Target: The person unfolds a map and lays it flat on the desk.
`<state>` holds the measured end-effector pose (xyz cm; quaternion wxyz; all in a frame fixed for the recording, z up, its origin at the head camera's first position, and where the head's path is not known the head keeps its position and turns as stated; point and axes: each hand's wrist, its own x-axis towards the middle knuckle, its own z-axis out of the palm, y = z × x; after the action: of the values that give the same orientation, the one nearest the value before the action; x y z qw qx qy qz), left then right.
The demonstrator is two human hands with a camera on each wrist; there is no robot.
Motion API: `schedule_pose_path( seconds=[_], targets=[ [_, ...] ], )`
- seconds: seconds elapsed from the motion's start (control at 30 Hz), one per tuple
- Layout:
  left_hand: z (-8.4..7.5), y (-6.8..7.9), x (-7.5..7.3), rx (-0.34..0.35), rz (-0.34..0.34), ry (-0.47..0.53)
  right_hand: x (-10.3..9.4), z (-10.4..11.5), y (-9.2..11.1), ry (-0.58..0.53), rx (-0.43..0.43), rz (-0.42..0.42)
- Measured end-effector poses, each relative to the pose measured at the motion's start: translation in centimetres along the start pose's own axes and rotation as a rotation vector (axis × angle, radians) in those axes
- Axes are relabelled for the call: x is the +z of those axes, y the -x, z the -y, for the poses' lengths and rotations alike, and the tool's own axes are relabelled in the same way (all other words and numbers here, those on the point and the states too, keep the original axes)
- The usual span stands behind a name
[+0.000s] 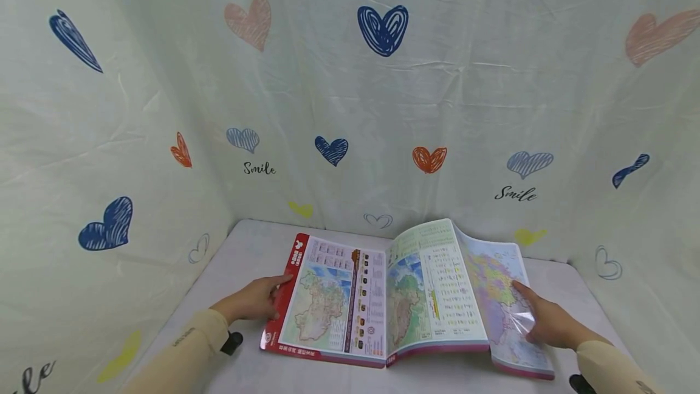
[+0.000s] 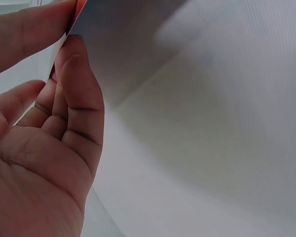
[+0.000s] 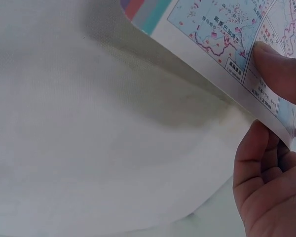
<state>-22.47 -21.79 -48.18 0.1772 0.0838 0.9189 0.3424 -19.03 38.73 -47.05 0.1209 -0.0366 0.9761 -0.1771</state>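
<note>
An atlas-like book of maps point(image 1: 367, 260) lies spread on the white table, its left side edged in red. My left hand point(image 1: 257, 298) pinches that red left edge; the left wrist view shows thumb above and curled fingers point(image 2: 81, 84) beneath the sheet. At the far right, my right hand point(image 1: 552, 321) holds the edge of a map page point(image 1: 500, 284), thumb point(image 3: 278, 74) on the printed face and fingers under it. Between them a middle page point(image 1: 437, 284) arches up from the spine, its free edge overlapping the right-hand map.
The white tabletop point(image 1: 229, 260) is bounded at the back and sides by a pale curtain point(image 1: 339, 90) printed with hearts and "Smile" lettering. Dark straps point(image 1: 232, 343) sit at both wrists over cream sleeves point(image 1: 191, 345).
</note>
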Motion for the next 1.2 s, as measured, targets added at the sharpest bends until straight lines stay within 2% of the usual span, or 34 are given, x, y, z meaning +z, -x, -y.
schedule_pose_path(
  seconds=[0.37, 0.83, 1.07, 1.2],
  targets=[
    [0.8, 0.1, -0.8, -0.041, -0.003, 0.011, -0.2, -1.4, 0.4, 0.009, 0.041, 0.029],
    [1.6, 0.1, -1.5, -0.068, -0.027, -0.014, -0.6, -2.4, 1.4, 0.074, -0.035, 0.005],
    [1.9, 0.3, -1.8, -0.07, -0.041, -0.054, -0.6, -2.8, 1.4, 0.095, -0.016, 0.014],
    [2.3, 0.2, -2.0, -0.077, -0.041, -0.055, -0.6, -3.2, 1.5, 0.105, -0.04, 0.007]
  ],
)
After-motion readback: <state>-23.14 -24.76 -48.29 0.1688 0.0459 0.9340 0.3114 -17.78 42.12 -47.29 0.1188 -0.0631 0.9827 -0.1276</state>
